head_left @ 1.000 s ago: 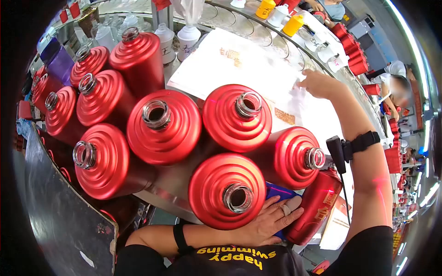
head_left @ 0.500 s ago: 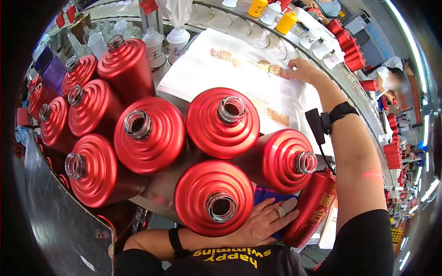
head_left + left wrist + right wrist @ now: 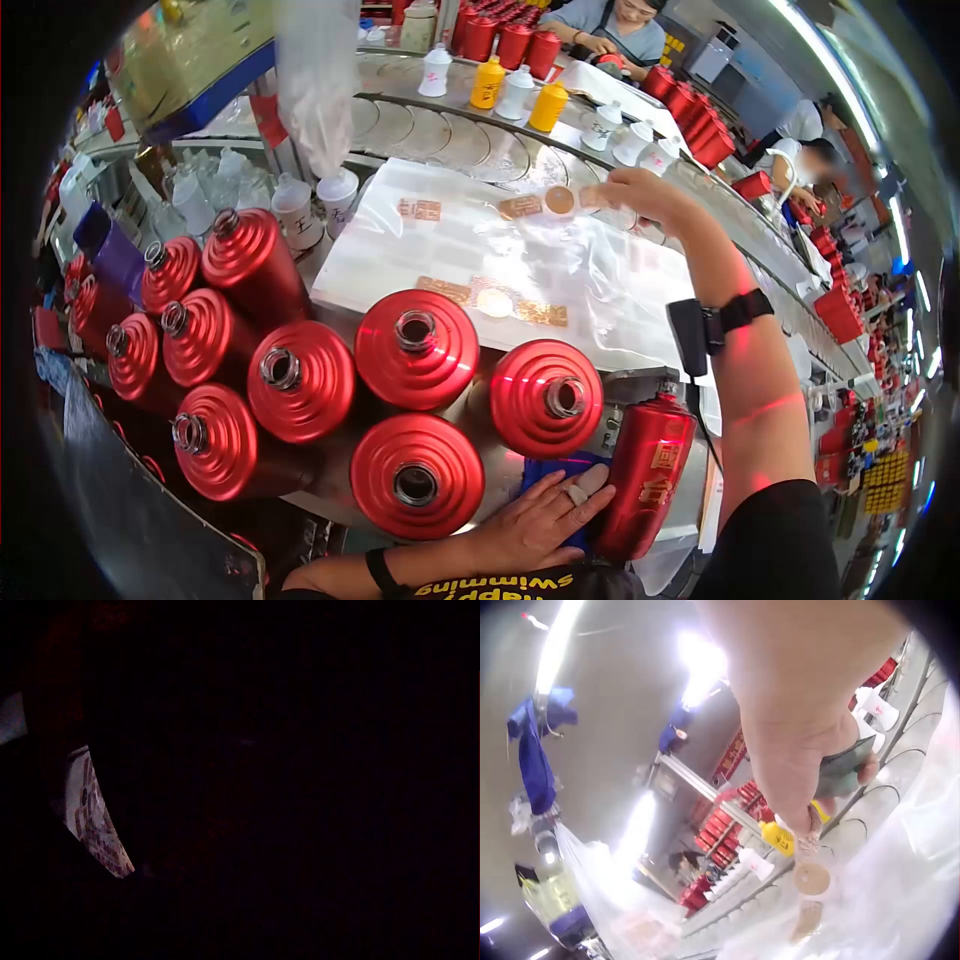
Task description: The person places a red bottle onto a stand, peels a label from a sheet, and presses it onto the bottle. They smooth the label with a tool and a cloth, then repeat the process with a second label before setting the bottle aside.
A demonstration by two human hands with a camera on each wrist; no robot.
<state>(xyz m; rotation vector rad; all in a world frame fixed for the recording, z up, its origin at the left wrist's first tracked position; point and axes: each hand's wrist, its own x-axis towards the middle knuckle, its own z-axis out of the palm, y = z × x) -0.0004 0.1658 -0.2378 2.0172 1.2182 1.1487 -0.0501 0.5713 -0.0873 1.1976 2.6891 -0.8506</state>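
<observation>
My right hand (image 3: 645, 195) pinches the end of a clear strip with gold patches and a round tan disc (image 3: 559, 200), over the far edge of a white sheet (image 3: 370, 250). In the right wrist view the fingers also hold a dark flat piece (image 3: 844, 766), and the disc (image 3: 811, 878) hangs below them. My left hand (image 3: 535, 522) rests with extended fingers on a blue cloth (image 3: 540, 475) and against a lying red bottle (image 3: 652, 470) with gold characters. More gold patches (image 3: 541, 313) lie on the sheet's near side. The left wrist view is nearly black.
Several red bottles (image 3: 417, 350) stand left of and in front of the sheet. White caps (image 3: 292, 212) and a hanging plastic bag (image 3: 318, 90) are at the back left. Beyond the sheet runs a curved conveyor (image 3: 420, 135); people work across it.
The head view has tilted up, showing more of the conveyor. My right hand has moved from the sheet's right side to the strip and now pinches its end. My left hand stays by the bottle.
</observation>
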